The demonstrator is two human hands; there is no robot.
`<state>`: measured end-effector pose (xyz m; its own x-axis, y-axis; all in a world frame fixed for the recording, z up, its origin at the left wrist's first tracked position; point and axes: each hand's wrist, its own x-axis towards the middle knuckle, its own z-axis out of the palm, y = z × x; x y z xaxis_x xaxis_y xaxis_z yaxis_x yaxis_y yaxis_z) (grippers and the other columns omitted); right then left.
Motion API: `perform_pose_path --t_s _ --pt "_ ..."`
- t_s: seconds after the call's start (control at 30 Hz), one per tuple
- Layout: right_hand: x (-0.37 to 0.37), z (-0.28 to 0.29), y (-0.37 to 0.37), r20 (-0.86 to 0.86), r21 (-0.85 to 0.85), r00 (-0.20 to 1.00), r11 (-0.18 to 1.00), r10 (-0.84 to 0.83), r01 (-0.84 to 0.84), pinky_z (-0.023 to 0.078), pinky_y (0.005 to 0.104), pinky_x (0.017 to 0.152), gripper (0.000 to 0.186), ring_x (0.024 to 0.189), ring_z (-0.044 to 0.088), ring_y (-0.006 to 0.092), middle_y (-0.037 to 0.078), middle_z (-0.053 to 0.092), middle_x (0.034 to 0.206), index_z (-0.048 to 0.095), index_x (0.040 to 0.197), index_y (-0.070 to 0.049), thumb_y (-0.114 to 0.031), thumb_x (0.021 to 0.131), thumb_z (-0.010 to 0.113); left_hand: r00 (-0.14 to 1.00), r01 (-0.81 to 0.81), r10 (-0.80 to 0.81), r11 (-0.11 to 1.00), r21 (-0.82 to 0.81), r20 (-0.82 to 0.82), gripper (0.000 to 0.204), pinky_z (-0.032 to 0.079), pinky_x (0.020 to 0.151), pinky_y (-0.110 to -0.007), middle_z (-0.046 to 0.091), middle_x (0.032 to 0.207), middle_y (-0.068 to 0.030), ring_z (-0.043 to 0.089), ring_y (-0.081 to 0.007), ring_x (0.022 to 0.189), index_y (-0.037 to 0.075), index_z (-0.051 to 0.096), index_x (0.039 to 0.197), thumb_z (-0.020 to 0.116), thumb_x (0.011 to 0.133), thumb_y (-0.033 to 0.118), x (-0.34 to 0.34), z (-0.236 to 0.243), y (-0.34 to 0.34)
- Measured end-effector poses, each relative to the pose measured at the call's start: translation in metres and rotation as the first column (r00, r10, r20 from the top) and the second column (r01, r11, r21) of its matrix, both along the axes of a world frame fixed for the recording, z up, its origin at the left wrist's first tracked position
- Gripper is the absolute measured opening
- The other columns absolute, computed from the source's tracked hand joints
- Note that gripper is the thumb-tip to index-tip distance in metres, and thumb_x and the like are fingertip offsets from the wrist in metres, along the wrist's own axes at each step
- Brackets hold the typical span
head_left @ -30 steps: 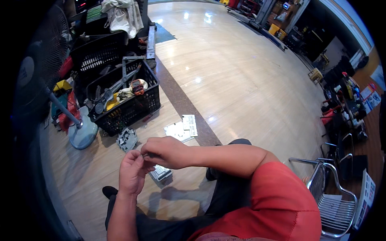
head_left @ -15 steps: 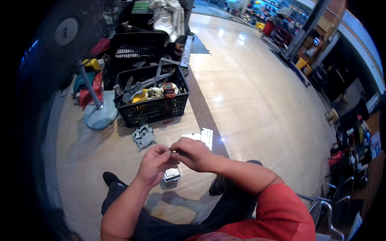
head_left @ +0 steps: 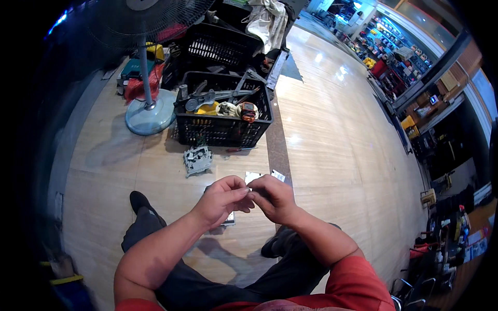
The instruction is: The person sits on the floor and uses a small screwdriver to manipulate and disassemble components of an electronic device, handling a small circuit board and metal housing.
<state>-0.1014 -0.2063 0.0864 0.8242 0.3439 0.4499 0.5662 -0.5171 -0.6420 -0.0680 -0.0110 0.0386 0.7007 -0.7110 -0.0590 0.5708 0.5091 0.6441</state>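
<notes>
Across a glossy pale floor (head_left: pixel 337 155) crossed by a brown strip (head_left: pixel 280 147), a standing fan (head_left: pixel 148 83) on a round bluish base occupies the upper left. Just right of it sits a black plastic crate (head_left: pixel 218 129) with slotted sides, filled with metal tools (head_left: pixel 212 97) and an orange-and-black gadget (head_left: pixel 248 111).

Near the middle, the left hand (head_left: pixel 223 199) and right hand (head_left: pixel 275 199) meet above the floor, palms turned inward. Each grip is narrow, with thumb and fingers drawn together and the two sets of fingertips almost touching. Whether a small piece lies between them I cannot tell.

On the floor in front of the crate lies a light gray part (head_left: pixel 198 160), flattish, with a jagged outline, tabs and cut-outs. Beyond the right hand's fingers lie a plain white plate (head_left: pixel 253 178), partly covered by that hand, and, just right of it, a smaller panel (head_left: pixel 278 175) with dark marks. Behind the left hand, mostly hidden, shows a boxy white piece (head_left: pixel 230 220) with a dark edge. Smallest, a thin reddish tool (head_left: pixel 233 150) lies by the crate.
</notes>
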Motion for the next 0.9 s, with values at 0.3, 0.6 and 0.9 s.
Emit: perform_pose_path --t_s 0.3,0.6,0.9 --pt "-0.001 0.003 0.001 0.030 0.018 1.000 1.000 0.001 -0.002 0.050 0.0344 0.063 0.021 0.072 0.063 0.0269 0.012 0.064 0.085 0.065 0.104 -0.003 -0.004 0.085 0.074 0.999 0.024 -0.024 1.000 0.007 0.035 0.011 0.054 0.076 -0.031 0.068 0.090 -0.0059 0.067 -0.0150 0.082 0.006 0.061 0.100 0.061 0.100 0.016 0.000 0.009 0.001" --pt "-0.001 0.005 0.001 0.023 0.023 1.000 1.000 0.018 -0.019 0.051 0.0353 0.065 0.020 0.075 0.064 0.0277 0.013 0.064 0.085 0.065 0.103 -0.002 -0.002 0.085 0.074 0.999 0.043 -0.043 0.999 -0.008 -0.019 0.008 0.055 0.078 -0.038 0.069 0.095 -0.0100 0.068 -0.0241 0.085 0.005 0.061 0.102 0.060 0.096 0.010 0.003 -0.001 0.000" --pt "-0.001 0.006 -0.002 0.055 -0.007 0.998 1.000 0.019 -0.019 0.052 0.0397 0.066 0.023 0.078 0.065 0.0327 0.013 0.063 0.086 0.063 0.105 -0.006 -0.012 0.086 0.074 0.997 0.082 -0.082 0.997 0.005 0.000 0.008 0.058 0.082 -0.042 0.069 0.096 -0.0094 0.069 -0.0239 0.088 0.005 0.059 0.100 0.059 0.096 0.012 0.005 0.002 0.002"
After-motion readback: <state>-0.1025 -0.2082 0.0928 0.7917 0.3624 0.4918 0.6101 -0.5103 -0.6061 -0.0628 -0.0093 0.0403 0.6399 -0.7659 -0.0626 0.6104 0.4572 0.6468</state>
